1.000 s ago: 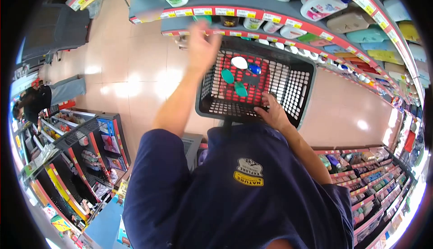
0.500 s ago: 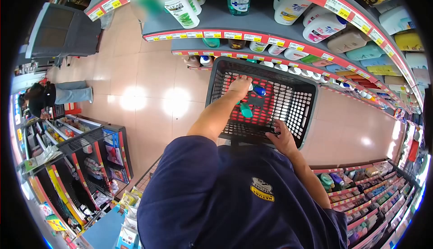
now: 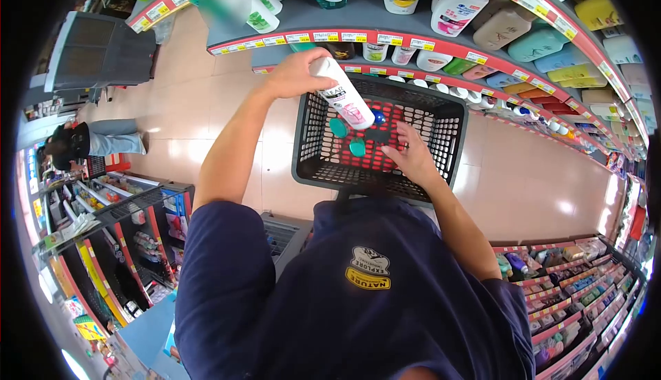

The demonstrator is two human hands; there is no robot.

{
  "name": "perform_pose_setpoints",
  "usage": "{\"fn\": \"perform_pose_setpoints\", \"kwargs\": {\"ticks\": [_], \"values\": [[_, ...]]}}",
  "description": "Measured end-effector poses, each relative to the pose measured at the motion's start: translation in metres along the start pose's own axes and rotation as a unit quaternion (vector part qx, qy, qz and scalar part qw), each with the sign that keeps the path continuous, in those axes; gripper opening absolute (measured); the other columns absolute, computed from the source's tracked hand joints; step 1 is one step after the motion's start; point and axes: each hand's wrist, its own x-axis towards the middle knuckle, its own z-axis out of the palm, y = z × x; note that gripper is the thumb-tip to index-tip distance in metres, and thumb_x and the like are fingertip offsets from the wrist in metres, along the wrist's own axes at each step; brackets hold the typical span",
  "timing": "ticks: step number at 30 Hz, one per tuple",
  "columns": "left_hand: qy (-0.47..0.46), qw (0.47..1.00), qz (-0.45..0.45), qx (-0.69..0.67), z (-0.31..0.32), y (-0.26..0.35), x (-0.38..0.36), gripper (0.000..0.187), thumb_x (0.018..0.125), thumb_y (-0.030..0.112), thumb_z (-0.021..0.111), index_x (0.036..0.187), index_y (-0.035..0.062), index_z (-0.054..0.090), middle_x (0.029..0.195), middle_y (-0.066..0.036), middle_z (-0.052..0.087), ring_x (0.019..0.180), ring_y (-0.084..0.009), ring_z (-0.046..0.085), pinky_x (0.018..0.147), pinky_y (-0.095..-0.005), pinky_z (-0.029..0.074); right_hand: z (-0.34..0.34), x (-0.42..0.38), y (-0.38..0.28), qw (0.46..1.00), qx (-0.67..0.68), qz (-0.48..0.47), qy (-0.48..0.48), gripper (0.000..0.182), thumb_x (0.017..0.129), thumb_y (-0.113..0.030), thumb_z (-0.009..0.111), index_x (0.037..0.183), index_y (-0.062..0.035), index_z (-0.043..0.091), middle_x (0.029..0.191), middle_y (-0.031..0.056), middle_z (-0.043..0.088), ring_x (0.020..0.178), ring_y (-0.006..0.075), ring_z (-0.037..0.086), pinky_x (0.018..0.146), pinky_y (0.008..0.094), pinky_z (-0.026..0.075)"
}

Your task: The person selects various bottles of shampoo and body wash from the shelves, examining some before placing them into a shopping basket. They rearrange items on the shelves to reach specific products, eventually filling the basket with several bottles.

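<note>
My left hand point(image 3: 299, 76) is closed around the top end of a white shampoo bottle point(image 3: 352, 107) with a "CLEAR" label and a pink design. The bottle is tilted, its base over a black shopping basket point(image 3: 300, 139) with perforated walls. My right hand point(image 3: 414, 158) is over the basket's near right part, thumb and fingers apart, holding nothing. Inside the basket show a green cap point(image 3: 338, 128), a second green cap point(image 3: 357, 146) and a blue cap point(image 3: 379, 118); what lies beneath them is hard to make out. Some red surface shows through the basket floor.
Beyond the basket, a curved shelf point(image 3: 296, 22) with red price strips holds several shampoo bottles point(image 3: 460, 9). More racks point(image 3: 578, 297) stand at lower right and lower left. A grey cabinet point(image 3: 103, 49) and a person point(image 3: 103, 139) are on the left, over a tiled floor point(image 3: 200, 118).
My left hand has risen from inside the basket, bringing up the white shampoo bottle. The basket and right hand appear further left in view, and a second green cap now shows.
</note>
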Motion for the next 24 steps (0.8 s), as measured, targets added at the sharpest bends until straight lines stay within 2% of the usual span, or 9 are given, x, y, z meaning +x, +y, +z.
{"fn": "perform_pose_setpoints", "kwargs": {"ticks": [1,3,6,7,10,11,14,20,24], "values": [[-0.026,0.998,-0.039,-0.032,-0.003,0.009,-0.005,0.047,0.081,0.028,0.078,0.119,0.0071,0.058,0.101,-0.007,0.068,0.091,-0.0152,0.065,0.067,-0.0321,0.054,-0.002,0.005,-0.008,1.000,0.003,-0.013,0.002,0.076,0.083,-0.030,0.079,0.141,0.0017,0.041,0.131,0.0223,0.056,0.117,0.0337,0.059,0.099,0.0426,0.049],[-0.031,0.996,-0.008,-0.086,-0.001,0.012,-0.007,0.046,0.085,0.028,0.075,0.121,0.0058,0.058,0.101,-0.006,0.068,0.087,-0.0127,0.065,0.062,-0.0279,0.054,-0.002,0.013,-0.019,0.998,-0.012,-0.055,0.012,0.076,0.083,-0.031,0.079,0.140,0.0023,0.042,0.129,0.0229,0.058,0.115,0.0351,0.061,0.098,0.0427,0.049],[-0.027,0.988,-0.002,-0.149,0.009,0.027,-0.016,0.047,0.089,0.030,0.072,0.125,0.0038,0.057,0.100,-0.006,0.068,0.080,-0.0116,0.065,0.059,-0.0252,0.055,-0.004,0.017,-0.030,0.994,0.076,-0.019,-0.071,0.075,0.084,-0.033,0.078,0.139,0.0037,0.043,0.122,0.0211,0.063,0.110,0.0310,0.064,0.096,0.0399,0.049],[-0.024,0.986,-0.007,-0.168,0.014,0.035,-0.018,0.048,0.091,0.031,0.071,0.126,0.0031,0.056,0.100,-0.006,0.068,0.077,-0.0116,0.065,0.059,-0.0250,0.056,-0.018,0.010,-0.056,0.975,0.159,0.045,-0.151,0.072,0.086,-0.035,0.077,0.137,0.0050,0.046,0.116,0.0179,0.066,0.105,0.0249,0.065,0.094,0.0367,0.050],[0.020,0.976,-0.059,-0.207,0.034,0.042,-0.020,0.049,0.093,0.034,0.068,0.130,0.0039,0.055,0.099,-0.006,0.068,0.070,-0.0116,0.064,0.058,-0.0253,0.055,-0.021,-0.005,-0.054,0.971,0.189,0.016,-0.142,0.066,0.086,-0.035,0.077,0.131,0.0055,0.051,0.114,0.0158,0.067,0.105,0.0204,0.064,0.092,0.0341,0.050],[0.038,0.977,-0.042,-0.206,0.043,0.038,-0.019,0.049,0.096,0.037,0.066,0.131,0.0052,0.056,0.098,-0.007,0.069,0.069,-0.0111,0.064,0.056,-0.0248,0.053,-0.023,-0.010,-0.054,0.971,0.195,0.027,-0.137,0.061,0.087,-0.036,0.077,0.126,0.0051,0.054,0.115,0.0166,0.067,0.104,0.0203,0.065,0.090,0.0342,0.051],[0.080,0.982,-0.004,-0.173,0.070,0.041,-0.026,0.049,0.096,0.035,0.066,0.133,0.0047,0.056,0.099,-0.008,0.069,0.069,-0.0117,0.064,0.055,-0.0253,0.052,-0.021,-0.021,-0.040,0.964,0.223,0.032,-0.143,0.061,0.089,-0.035,0.075,0.129,0.0047,0.053,0.110,0.0129,0.068,0.098,0.0174,0.065,0.086,0.0319,0.052],[0.108,0.978,-0.015,-0.177,0.105,0.048,-0.042,0.046,0.096,0.036,0.065,0.131,0.0062,0.060,0.093,-0.007,0.071,0.072,-0.0114,0.065,0.056,-0.0274,0.052,-0.033,-0.046,-0.031,0.974,0.173,0.045,-0.142,0.054,0.088,-0.039,0.074,0.116,0.0049,0.061,0.103,0.0161,0.070,0.094,0.0193,0.066,0.084,0.0341,0.052],[0.099,0.986,-0.040,-0.130,0.110,0.064,-0.054,0.049,0.093,0.037,0.068,0.130,0.0053,0.060,0.096,-0.009,0.071,0.075,-0.0146,0.067,0.057,-0.0291,0.052,-0.026,-0.062,-0.025,0.971,0.193,0.047,-0.136,0.055,0.089,-0.039,0.073,0.119,0.0050,0.060,0.104,0.0160,0.070,0.093,0.0193,0.066,0.083,0.0331,0.052]]}}
